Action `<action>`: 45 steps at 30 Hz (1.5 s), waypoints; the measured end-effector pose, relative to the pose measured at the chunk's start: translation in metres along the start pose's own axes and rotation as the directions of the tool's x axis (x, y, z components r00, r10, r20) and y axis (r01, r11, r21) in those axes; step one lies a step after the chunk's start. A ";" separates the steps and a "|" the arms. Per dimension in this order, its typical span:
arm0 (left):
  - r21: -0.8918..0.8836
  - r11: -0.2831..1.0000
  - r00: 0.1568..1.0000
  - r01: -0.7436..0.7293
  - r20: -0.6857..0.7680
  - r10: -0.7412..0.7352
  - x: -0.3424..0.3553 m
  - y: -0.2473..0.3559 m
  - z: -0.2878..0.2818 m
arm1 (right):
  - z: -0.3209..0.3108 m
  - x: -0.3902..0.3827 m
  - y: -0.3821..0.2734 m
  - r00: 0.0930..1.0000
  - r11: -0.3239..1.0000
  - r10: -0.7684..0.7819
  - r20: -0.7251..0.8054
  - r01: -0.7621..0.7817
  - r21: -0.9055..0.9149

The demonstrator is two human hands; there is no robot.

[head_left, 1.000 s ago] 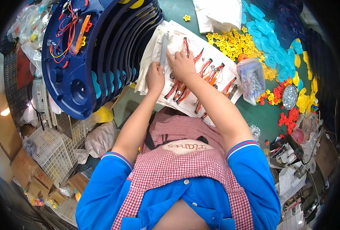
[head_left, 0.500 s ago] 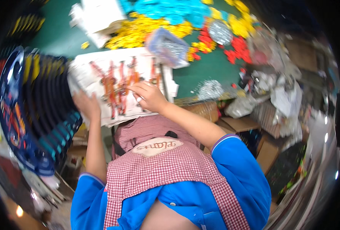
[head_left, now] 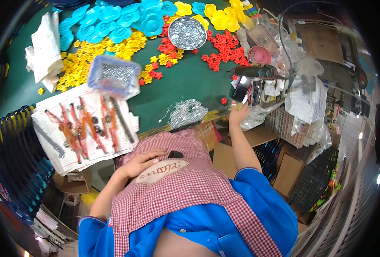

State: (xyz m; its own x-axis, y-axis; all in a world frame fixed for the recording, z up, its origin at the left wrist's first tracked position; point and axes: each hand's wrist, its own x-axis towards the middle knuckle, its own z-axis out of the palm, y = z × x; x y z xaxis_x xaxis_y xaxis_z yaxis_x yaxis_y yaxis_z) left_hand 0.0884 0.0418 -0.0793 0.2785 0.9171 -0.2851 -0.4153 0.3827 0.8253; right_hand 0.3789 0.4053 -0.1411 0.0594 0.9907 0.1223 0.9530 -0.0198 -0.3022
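Observation:
My left hand (head_left: 143,166) lies flat on the red checked apron (head_left: 177,192), its fingers stretched and holding nothing. Beside its fingertips a small black piece (head_left: 175,154) shows on the apron. Out at the right edge of the table, my right hand (head_left: 238,114) has its fingers closed at the lower end of a black, flat, rectangular thing (head_left: 242,89) with a shiny face. Part of those fingers is hidden. To the left, white sheets (head_left: 48,112) carry several orange-red strips (head_left: 85,124) with small dark round parts.
A blue-rimmed tub (head_left: 134,81) and a round tin (head_left: 187,33) hold small metal pieces; a loose heap (head_left: 186,113) lies near the front edge. Yellow stars (head_left: 80,60), red stars (head_left: 226,47) and blue flower-shaped dishes (head_left: 120,19) spread behind. A power driver (head_left: 254,72) lies right.
My right hand has left the strips and reached to the table's right edge. My left hand has come off the papers onto the apron. The view has swung right.

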 end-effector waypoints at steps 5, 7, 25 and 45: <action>-0.101 0.993 0.993 0.057 -0.096 -0.066 0.055 -0.016 0.045 | 0.021 0.062 0.020 0.990 0.996 -0.066 0.126 0.059 0.061; -0.051 0.997 0.989 0.058 -0.135 -0.064 0.072 -0.028 0.060 | 0.028 0.067 0.023 0.979 0.984 -0.150 0.138 0.134 0.117; 0.836 0.274 0.374 0.475 -0.473 0.798 0.157 -0.068 0.045 | 0.016 0.027 0.043 0.401 0.187 -0.899 -0.174 0.712 0.676; 0.899 0.341 0.753 0.275 -0.422 0.504 0.168 -0.032 -0.002 | 0.036 0.022 -0.040 -0.148 -0.002 -0.979 0.140 0.691 0.723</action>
State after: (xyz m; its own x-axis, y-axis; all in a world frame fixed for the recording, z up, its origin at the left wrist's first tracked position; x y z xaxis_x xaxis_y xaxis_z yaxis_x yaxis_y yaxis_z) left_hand 0.1467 0.1834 -0.1549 -0.3649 0.9310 -0.0041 0.7132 0.2824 0.6416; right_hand 0.3308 0.4332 -0.1606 -0.9834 -0.1087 0.1456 -0.1750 0.7821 -0.5981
